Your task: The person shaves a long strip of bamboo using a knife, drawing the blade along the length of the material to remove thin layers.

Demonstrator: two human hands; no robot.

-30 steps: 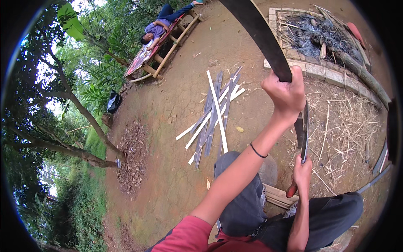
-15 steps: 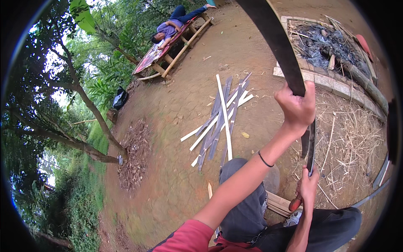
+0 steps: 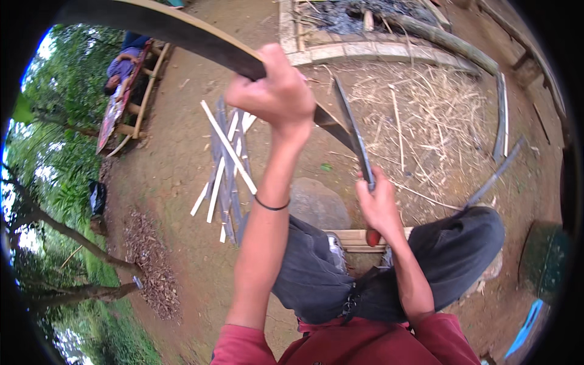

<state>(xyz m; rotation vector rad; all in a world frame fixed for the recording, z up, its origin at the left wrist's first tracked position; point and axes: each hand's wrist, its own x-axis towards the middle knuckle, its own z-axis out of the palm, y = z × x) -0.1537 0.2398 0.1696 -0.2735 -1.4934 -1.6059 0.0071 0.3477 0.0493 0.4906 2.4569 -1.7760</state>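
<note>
My left hand (image 3: 277, 91) grips a long, dark bamboo strip (image 3: 176, 33) with a pale edge. The strip reaches past the upper left rim, and its short lower end slants down toward my right hand. In my right hand (image 3: 380, 204) is a knife (image 3: 353, 131), its dark blade pointing up and its red-brown handle end showing below my fist. The blade crosses the strip's lower end; whether it cuts in I cannot tell. Left of my left forearm, dark and pale bamboo strips (image 3: 228, 161) lie crossed in a pile on the ground.
A flat stone (image 3: 319, 204) and pale bamboo pieces (image 3: 353, 238) lie before my feet. Shavings (image 3: 420, 121) cover the ground beyond, near a brick-edged fire pit (image 3: 365, 53) with a log (image 3: 447, 45). Left, a person (image 3: 123, 64) lies on a bamboo bench (image 3: 146, 103). A dark green container (image 3: 541, 261) stands right.
My view has turned to the right. The bamboo strip now leans further left in my left hand. The knife blade has tilted left, and both hands keep their hold.
</note>
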